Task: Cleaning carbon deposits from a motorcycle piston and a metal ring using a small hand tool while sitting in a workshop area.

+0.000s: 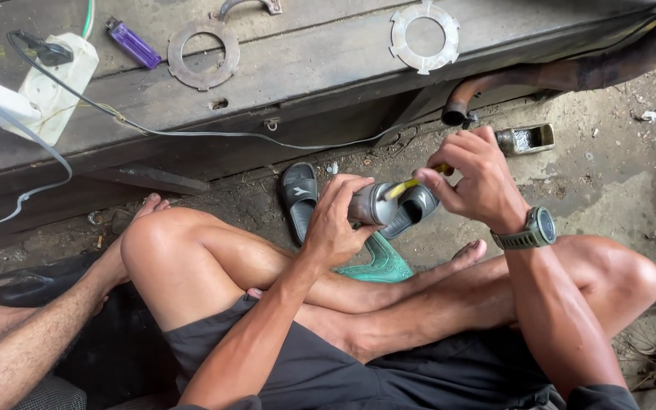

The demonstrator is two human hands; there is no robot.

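I sit cross-legged on the ground. My left hand [337,222] grips a grey metal cylindrical part [372,203] held above my legs. My right hand [477,176] pinches a thin tool with a yellow handle [411,184], its tip at the end face of the cylinder. A green watch [534,230] is on my right wrist. A green tray-like piece [383,262] lies on the ground under the hands.
Black sandals [300,193] lie on the dirt ahead. A wooden bench [298,68] carries two metal ring plates [203,53], a purple lighter [134,43], a white power strip [58,83] and cables. A rusty exhaust pipe [540,76] runs at right. Another person's arm [32,334] rests at left.
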